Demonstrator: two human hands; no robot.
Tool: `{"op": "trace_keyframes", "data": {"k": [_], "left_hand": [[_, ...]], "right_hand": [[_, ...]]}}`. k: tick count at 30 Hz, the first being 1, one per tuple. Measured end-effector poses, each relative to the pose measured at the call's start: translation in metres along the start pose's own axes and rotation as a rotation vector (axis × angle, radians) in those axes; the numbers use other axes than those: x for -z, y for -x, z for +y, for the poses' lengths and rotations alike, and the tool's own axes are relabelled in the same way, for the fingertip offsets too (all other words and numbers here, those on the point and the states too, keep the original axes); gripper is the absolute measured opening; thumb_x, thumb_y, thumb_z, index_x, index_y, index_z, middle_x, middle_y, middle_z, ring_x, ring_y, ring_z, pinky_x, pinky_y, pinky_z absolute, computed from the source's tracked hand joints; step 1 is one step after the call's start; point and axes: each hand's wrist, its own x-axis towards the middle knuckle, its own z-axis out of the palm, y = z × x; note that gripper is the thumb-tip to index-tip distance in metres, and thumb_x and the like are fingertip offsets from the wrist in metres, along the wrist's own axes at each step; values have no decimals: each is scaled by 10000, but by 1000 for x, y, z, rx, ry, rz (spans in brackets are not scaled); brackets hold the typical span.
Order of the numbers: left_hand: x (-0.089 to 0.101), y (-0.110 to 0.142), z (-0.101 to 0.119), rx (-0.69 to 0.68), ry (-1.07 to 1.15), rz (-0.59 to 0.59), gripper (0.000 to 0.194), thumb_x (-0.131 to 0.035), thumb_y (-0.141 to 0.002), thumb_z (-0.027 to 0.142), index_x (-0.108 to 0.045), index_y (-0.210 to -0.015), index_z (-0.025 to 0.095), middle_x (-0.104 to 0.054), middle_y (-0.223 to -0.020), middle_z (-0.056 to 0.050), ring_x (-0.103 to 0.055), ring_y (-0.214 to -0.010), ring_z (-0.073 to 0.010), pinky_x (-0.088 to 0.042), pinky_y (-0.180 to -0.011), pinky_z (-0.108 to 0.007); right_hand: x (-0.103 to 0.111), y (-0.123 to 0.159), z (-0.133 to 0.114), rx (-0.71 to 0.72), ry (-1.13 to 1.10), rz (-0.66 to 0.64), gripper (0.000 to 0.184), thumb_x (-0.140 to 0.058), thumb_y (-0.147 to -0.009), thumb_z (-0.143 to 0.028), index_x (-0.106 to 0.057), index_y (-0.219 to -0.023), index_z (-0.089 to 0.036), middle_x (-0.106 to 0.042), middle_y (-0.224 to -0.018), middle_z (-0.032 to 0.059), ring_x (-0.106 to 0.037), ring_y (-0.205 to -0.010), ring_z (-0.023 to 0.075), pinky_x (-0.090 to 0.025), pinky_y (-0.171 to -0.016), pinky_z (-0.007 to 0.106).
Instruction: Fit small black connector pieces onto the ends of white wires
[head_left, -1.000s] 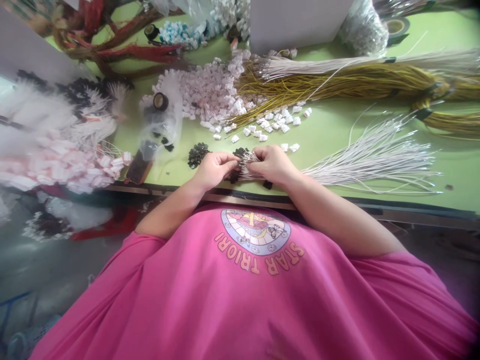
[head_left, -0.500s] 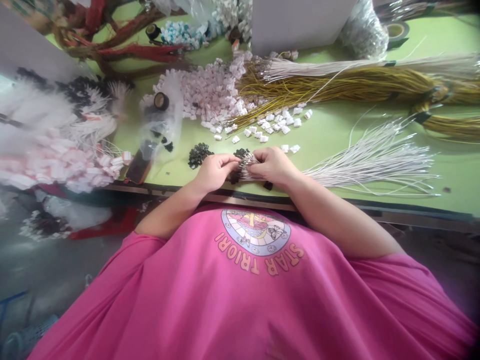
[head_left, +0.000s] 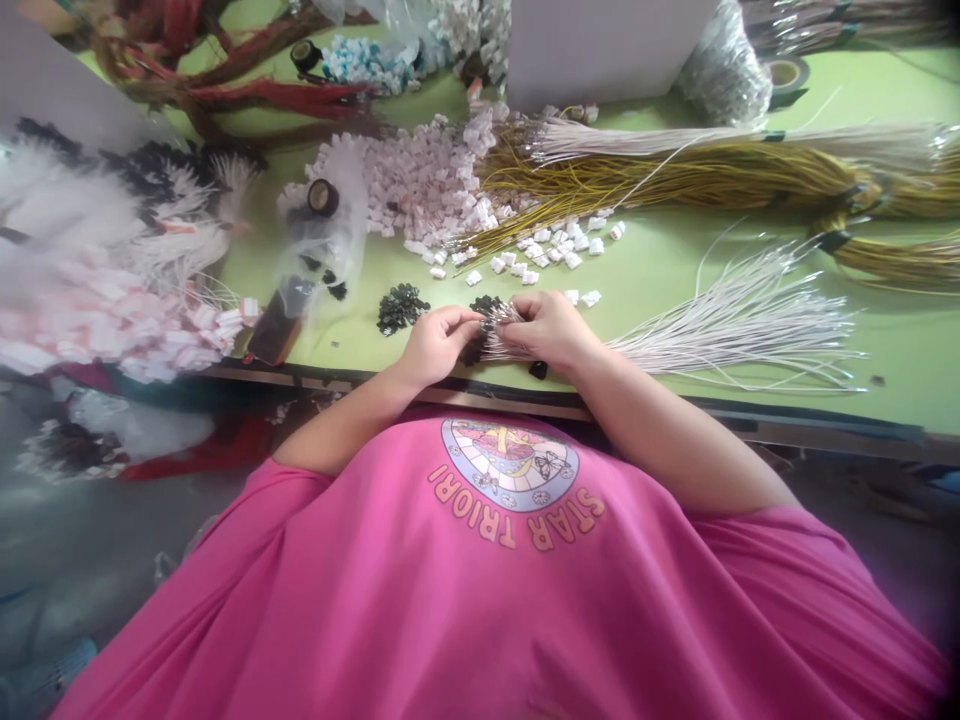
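Observation:
A bundle of white wires [head_left: 720, 325] with metal tips lies across the green table, its left end gathered in my right hand [head_left: 551, 328]. That hand is closed around the wires near their tips. My left hand [head_left: 439, 345] pinches at those tips from the left, thumb and forefinger together; whatever small piece sits between them is too small to make out. Small black connectors [head_left: 486, 304] lie just behind and under the fingertips. Left of them is another pile of black connectors [head_left: 401, 307].
White connectors [head_left: 420, 180] are heaped beyond my hands, some scattered nearer. Yellow wires [head_left: 675, 180] run along the back right. A roll of black tape [head_left: 322, 198] rests on a plastic bag at left, near a dark phone-like object [head_left: 279, 325]. The table edge [head_left: 480, 393] runs before me.
Both hands stay nearly in place at the wire tips, with only slight finger movement. The whole view has shifted a little.

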Motion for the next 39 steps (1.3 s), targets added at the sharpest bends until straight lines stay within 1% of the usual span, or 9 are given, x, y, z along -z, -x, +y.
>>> {"op": "trace_keyframes", "data": {"k": [13, 17, 19, 22, 26, 29, 33, 36, 39], "left_hand": [[3, 4, 3, -222, -220, -95, 173, -546, -871, 258, -699, -886, 180, -683, -831, -51, -615, -772, -150, -479, -744, -278], [21, 7, -7, -314, -334, -92, 168, -549, -873, 264, -690, -921, 186, -669, -873, -56, -600, -816, -160, -470, -785, -299], [41, 2, -18, -278, -379, -32, 176, -553, -870, 261, -679, -963, 183, -657, -914, -58, -587, -846, -163, -462, -809, -299], [75, -16, -38, -58, -559, 177, 203, -529, -862, 187, -645, -1027, 170, -629, -984, -57, -557, -875, -168, -424, -868, -321], [99, -41, -62, 95, -664, 165, 146, -601, -799, 186, -642, -936, 158, -617, -893, -62, -526, -814, -185, -402, -849, -362], [98, -51, -74, 139, -600, 113, 46, -629, -761, 174, -630, -804, 193, -634, -862, -62, -547, -792, -197, -412, -823, -360], [94, -52, -76, 180, -555, 95, 40, -621, -756, 192, -614, -794, 203, -655, -871, -65, -567, -781, -201, -427, -795, -362], [92, -43, -64, 159, -571, 182, 59, -600, -775, 208, -609, -832, 198, -648, -874, -55, -564, -758, -182, -437, -789, -351], [79, -26, -37, 94, -437, 247, 115, -557, -815, 219, -601, -919, 196, -645, -858, -34, -569, -742, -149, -456, -760, -303]], "right_hand": [[4, 1, 1, 45, 104, -57, 218, -592, -656, -293, -447, -542, -176, -374, -514, -54, -351, -524, 73, -271, -494, 236], [15, 3, -4, 52, 142, -74, 246, -617, -677, -347, -486, -563, -173, -412, -542, -45, -356, -539, 77, -274, -512, 247], [19, 4, -6, -4, 136, -143, 241, -613, -685, -352, -502, -567, -174, -394, -509, -50, -355, -514, 77, -262, -495, 250], [20, 5, -8, -11, 142, -141, 198, -590, -690, -313, -517, -569, -173, -398, -494, -49, -363, -497, 77, -268, -487, 251], [16, 4, -8, -8, 132, -100, 102, -562, -673, -253, -554, -613, -170, -463, -520, -34, -417, -509, 88, -315, -502, 253], [13, 4, -7, -28, 121, -112, 85, -548, -665, -232, -535, -604, -174, -462, -513, -30, -424, -491, 91, -328, -489, 257], [10, 4, -4, -51, 91, -116, 128, -526, -671, -223, -453, -571, -189, -393, -494, -42, -377, -455, 80, -302, -452, 255], [8, 2, -2, -53, 65, -122, 153, -530, -679, -239, -430, -573, -192, -369, -500, -46, -354, -463, 77, -277, -446, 253], [8, 1, -2, -13, 109, -106, 200, -538, -673, -239, -395, -542, -190, -338, -498, -49, -332, -484, 71, -266, -466, 252]]}}
